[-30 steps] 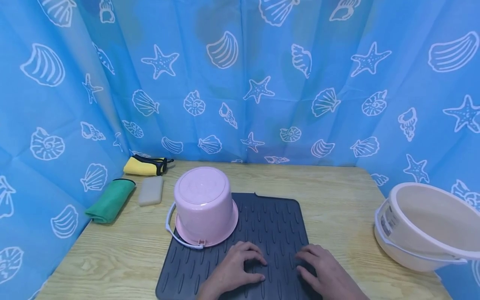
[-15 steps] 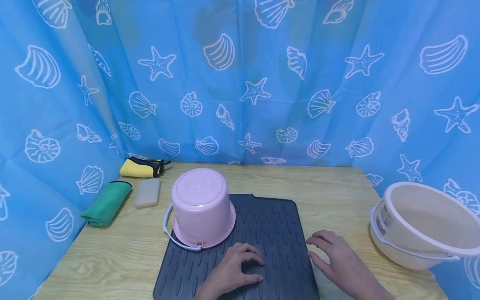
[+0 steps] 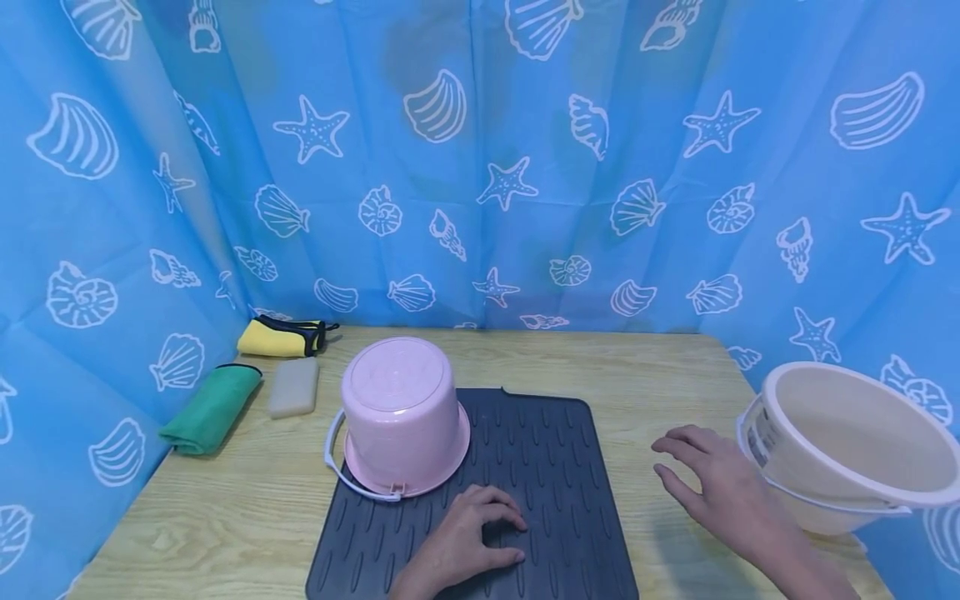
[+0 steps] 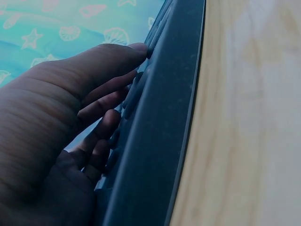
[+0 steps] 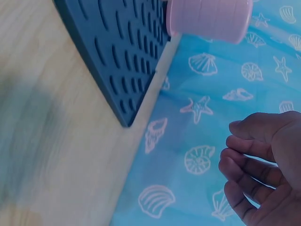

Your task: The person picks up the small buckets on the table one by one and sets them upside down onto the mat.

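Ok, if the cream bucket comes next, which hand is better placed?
Right, I'd say: the right hand is empty and close to the cream bucket, while the left hand is over at the mat, farther away.

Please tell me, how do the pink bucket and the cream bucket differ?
The pink bucket is upside down, its base facing up; the cream bucket shows its open mouth. The pink bucket stands on the dark mat; the cream bucket is off it, to the right. Both have a pale handle.
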`<state>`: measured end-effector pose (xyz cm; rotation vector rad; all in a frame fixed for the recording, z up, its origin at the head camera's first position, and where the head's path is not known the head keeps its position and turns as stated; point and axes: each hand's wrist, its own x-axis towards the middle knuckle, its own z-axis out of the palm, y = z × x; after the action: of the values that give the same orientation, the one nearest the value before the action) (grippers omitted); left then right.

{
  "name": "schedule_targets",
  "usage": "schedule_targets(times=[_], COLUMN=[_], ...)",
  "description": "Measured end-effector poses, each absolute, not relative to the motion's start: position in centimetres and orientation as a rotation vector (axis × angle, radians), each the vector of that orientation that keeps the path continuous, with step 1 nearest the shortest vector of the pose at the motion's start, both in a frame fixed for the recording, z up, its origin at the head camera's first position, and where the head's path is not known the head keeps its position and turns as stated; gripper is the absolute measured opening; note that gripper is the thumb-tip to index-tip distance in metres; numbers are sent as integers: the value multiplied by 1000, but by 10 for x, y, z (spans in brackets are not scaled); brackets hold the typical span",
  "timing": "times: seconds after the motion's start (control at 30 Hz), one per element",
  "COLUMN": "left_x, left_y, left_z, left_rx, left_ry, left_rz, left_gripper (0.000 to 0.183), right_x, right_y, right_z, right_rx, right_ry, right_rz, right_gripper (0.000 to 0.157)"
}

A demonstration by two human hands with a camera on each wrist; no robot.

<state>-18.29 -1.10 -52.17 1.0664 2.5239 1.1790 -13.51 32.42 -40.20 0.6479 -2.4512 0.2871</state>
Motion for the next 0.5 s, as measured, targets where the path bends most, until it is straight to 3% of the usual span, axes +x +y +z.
schedule_targets(times=[0.2,0.33,0.5], left_x=[-182,-181,-181], left_y=[-9,-10,-10], left_z=[-522,-521,-521], left_rx=[1066,1077,1058], left_ry=[2522,2530,2524], left_rz=[1177,1173,1168], left_gripper=[21,21,22], right_x=[-139,-143,-148], right_y=[344,357,372], right_z=[-394,-390,-386], right_rx=[605,610,559], right_ry=[-2427,-2386,-2370], right_rz=[285,264,236], right_gripper=[28,16,20])
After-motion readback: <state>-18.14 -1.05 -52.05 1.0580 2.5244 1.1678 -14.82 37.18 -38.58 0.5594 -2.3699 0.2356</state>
